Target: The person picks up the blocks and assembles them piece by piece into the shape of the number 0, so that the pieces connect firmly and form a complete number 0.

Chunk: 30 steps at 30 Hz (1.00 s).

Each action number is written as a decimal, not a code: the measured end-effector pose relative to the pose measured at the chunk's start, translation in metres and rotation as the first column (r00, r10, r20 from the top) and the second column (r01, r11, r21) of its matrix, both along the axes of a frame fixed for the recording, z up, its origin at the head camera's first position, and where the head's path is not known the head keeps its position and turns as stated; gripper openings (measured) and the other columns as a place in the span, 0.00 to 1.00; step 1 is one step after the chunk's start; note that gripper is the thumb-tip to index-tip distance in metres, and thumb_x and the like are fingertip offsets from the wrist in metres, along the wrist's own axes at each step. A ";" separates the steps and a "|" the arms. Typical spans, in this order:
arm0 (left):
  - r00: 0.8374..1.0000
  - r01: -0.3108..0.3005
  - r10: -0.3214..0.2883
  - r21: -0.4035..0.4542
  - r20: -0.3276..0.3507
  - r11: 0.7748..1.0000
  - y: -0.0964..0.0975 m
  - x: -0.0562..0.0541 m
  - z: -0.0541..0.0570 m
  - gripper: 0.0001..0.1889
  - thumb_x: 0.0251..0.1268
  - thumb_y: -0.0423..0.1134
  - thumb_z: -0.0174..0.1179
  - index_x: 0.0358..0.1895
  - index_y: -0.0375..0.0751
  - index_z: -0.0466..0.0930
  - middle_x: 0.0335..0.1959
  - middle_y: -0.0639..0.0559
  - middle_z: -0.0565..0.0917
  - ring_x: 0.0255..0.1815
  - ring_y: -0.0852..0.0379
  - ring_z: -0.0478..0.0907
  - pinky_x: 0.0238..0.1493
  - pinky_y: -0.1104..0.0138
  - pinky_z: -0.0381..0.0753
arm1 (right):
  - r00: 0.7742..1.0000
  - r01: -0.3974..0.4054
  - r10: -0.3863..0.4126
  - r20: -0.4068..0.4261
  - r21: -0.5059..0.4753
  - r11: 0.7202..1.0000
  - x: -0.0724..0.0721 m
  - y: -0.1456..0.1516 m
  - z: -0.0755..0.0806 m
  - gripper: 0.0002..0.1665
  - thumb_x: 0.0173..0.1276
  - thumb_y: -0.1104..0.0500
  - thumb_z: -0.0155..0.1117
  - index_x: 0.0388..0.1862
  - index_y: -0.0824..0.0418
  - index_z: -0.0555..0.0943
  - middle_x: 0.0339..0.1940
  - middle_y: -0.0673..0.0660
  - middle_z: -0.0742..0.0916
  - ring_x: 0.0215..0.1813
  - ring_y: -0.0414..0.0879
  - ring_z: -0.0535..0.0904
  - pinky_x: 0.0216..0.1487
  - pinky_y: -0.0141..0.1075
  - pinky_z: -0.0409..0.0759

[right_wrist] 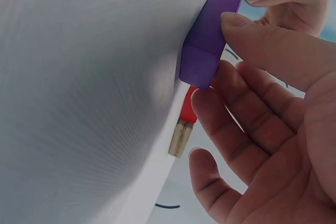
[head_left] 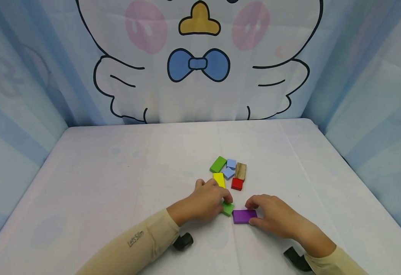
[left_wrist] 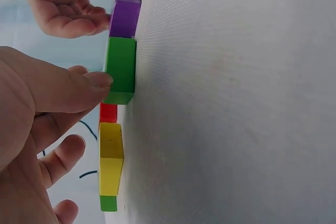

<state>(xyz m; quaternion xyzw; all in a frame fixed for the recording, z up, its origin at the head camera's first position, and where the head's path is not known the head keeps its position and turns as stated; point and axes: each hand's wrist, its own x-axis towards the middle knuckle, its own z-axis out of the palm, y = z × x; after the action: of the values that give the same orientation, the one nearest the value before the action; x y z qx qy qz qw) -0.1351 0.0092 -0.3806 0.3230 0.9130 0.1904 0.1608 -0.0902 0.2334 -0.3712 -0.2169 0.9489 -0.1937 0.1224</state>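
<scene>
My left hand (head_left: 202, 200) pinches a small green block (head_left: 228, 209) between thumb and index finger; in the left wrist view its thumb lies on the near face of that green block (left_wrist: 122, 69). A longer purple block (head_left: 244, 217) sits end-on against the green one, and my right hand (head_left: 277, 215) grips its right part. Seen from the right wrist, the thumb presses the purple block's (right_wrist: 210, 30) side, with the other fingers curved beyond it. Just past the left hand lies a yellow block (head_left: 219, 180), partly covered by its fingers.
Farther back, another green block (head_left: 218, 164), two light blue pieces (head_left: 231, 164), a wood-grained block (head_left: 241, 171) and a red block (head_left: 236, 184) form a loose arc on the white table (head_left: 117, 183). A printed curtain (head_left: 200, 99) hangs behind the table's far edge.
</scene>
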 end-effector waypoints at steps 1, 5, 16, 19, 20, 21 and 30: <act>1.000 0.001 -0.001 0.000 -0.002 1.000 0.000 0.000 0.000 0.12 0.65 0.37 0.68 0.49 0.58 0.87 0.40 0.72 0.81 0.52 0.58 0.66 0.51 0.56 0.57 | 1.000 0.001 -0.001 0.002 -0.001 1.000 0.000 0.000 0.000 0.18 0.59 0.58 0.77 0.47 0.57 0.82 0.41 0.44 0.84 0.46 0.44 0.80 0.53 0.49 0.79; 1.000 0.006 -0.006 0.006 -0.007 1.000 0.002 0.000 -0.001 0.13 0.66 0.35 0.65 0.50 0.57 0.87 0.42 0.71 0.82 0.53 0.57 0.66 0.50 0.56 0.58 | 1.000 0.007 -0.007 0.013 -0.002 1.000 0.000 0.000 -0.001 0.18 0.59 0.58 0.77 0.48 0.57 0.82 0.41 0.44 0.84 0.47 0.44 0.80 0.54 0.49 0.78; 1.000 -0.005 0.005 0.018 -0.002 1.000 0.006 -0.001 -0.004 0.12 0.68 0.35 0.64 0.50 0.56 0.86 0.42 0.69 0.82 0.54 0.56 0.66 0.50 0.55 0.58 | 1.000 0.008 -0.007 0.021 -0.019 1.000 0.000 0.000 -0.001 0.18 0.59 0.58 0.77 0.48 0.57 0.82 0.42 0.44 0.84 0.47 0.45 0.80 0.53 0.49 0.79; 1.000 -0.007 0.007 0.019 -0.003 1.000 0.006 -0.002 -0.004 0.13 0.68 0.35 0.64 0.51 0.56 0.86 0.42 0.69 0.82 0.54 0.57 0.66 0.50 0.56 0.58 | 1.000 0.004 -0.003 0.014 -0.017 1.000 0.000 0.000 -0.001 0.18 0.59 0.58 0.77 0.48 0.57 0.82 0.41 0.44 0.84 0.47 0.45 0.80 0.53 0.49 0.79; 1.000 -0.009 0.009 0.020 -0.003 1.000 0.007 -0.002 -0.004 0.13 0.68 0.35 0.64 0.51 0.56 0.86 0.42 0.69 0.82 0.54 0.57 0.67 0.50 0.56 0.58 | 1.000 0.003 -0.003 0.012 -0.015 1.000 0.000 0.000 -0.001 0.18 0.59 0.58 0.77 0.48 0.57 0.82 0.41 0.44 0.84 0.47 0.45 0.80 0.53 0.49 0.79; 1.000 -0.010 0.010 0.021 -0.003 1.000 0.007 -0.002 -0.004 0.13 0.68 0.35 0.64 0.51 0.56 0.86 0.42 0.69 0.82 0.54 0.57 0.67 0.50 0.56 0.58 | 1.000 0.003 -0.003 0.011 -0.014 1.000 0.000 0.000 -0.001 0.18 0.59 0.59 0.77 0.47 0.57 0.82 0.41 0.44 0.84 0.47 0.44 0.80 0.53 0.49 0.79; 1.000 -0.017 0.017 0.021 0.002 1.000 0.007 -0.002 -0.004 0.13 0.68 0.35 0.64 0.51 0.56 0.86 0.42 0.69 0.82 0.54 0.56 0.67 0.51 0.56 0.58 | 1.000 0.009 -0.009 0.017 -0.005 1.000 0.000 -0.001 0.000 0.19 0.59 0.58 0.77 0.48 0.57 0.82 0.41 0.44 0.85 0.47 0.45 0.81 0.53 0.48 0.79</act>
<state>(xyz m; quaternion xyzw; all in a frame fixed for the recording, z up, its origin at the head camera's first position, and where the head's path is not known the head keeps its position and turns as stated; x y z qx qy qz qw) -0.1375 0.0166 -0.3847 0.3165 0.9135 0.2019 0.1567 -0.0903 0.2326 -0.3712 -0.2112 0.9483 -0.1987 0.1292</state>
